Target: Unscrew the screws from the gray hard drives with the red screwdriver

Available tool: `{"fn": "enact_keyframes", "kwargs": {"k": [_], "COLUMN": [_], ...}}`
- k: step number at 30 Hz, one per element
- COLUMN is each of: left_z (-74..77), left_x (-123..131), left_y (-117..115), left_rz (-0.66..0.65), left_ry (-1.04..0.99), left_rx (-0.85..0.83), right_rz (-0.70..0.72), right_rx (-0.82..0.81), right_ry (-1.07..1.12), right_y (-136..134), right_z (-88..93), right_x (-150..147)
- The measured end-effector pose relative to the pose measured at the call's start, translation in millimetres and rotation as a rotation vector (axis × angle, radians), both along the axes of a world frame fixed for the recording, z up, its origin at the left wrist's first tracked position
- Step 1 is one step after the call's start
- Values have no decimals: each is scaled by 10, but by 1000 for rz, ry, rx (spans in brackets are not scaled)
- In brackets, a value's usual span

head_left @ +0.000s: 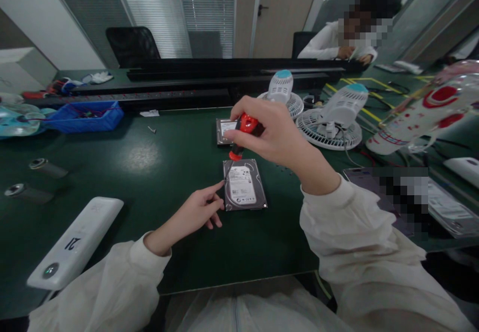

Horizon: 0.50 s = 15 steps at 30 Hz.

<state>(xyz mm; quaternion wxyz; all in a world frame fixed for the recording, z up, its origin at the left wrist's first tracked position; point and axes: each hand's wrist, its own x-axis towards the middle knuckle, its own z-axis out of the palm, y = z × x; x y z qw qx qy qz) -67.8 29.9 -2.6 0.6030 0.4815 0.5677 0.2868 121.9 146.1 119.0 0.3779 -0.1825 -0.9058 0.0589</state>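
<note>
A hard drive point(242, 186) with a white label lies flat on the green table in front of me. My right hand point(267, 130) is closed around the red and black handle of a screwdriver point(236, 151). The shaft points down to the drive's left edge. At that same edge is my left hand point(202, 204), its index finger stretched out by the screwdriver's tip and the other fingers loosely bent, with nothing held. Behind, partly covered by my right hand, rests a second hard drive point(223, 131). Tiny screws point(286, 169) lie to the right of the near drive.
White fans point(329, 122) stand at the back right, near a patterned bottle point(422, 112). On the left are a white power bank point(77, 244), metal cylinders point(30, 192) and a blue bin point(86, 116). A person point(340, 42) sits across the table.
</note>
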Motion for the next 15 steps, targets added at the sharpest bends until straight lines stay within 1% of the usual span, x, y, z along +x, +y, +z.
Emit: {"fn": "enact_keyframes", "kwargs": {"k": [2,3,6,7,9,12,15], "left_z": [2,0,-9,-10,-9,-5,-7], "left_x": [-2,-4,-8,-8,-5,0,-1], "left_y": [1,1,3,3,1,-3,-3], "left_rz": [-4,-5,-7,-7,-7,-6,-11], "left_ry": [-1,-1,0,1,7,10,1], "left_rx": [4,8,16,16,15,14,20], "right_rz": [23,59,205,230,207,101,71], "right_rx": [15,0,-105,-143,-182,-144,-130], "right_ry": [-35,-46,-74,-75,-66,-81,-146], "right_y": [-8,-17,-57,-70,-85,-80,-67], "right_z": [20,29,50,53,53,47,52], "right_x": [15,22,32,30,22,15,33]}}
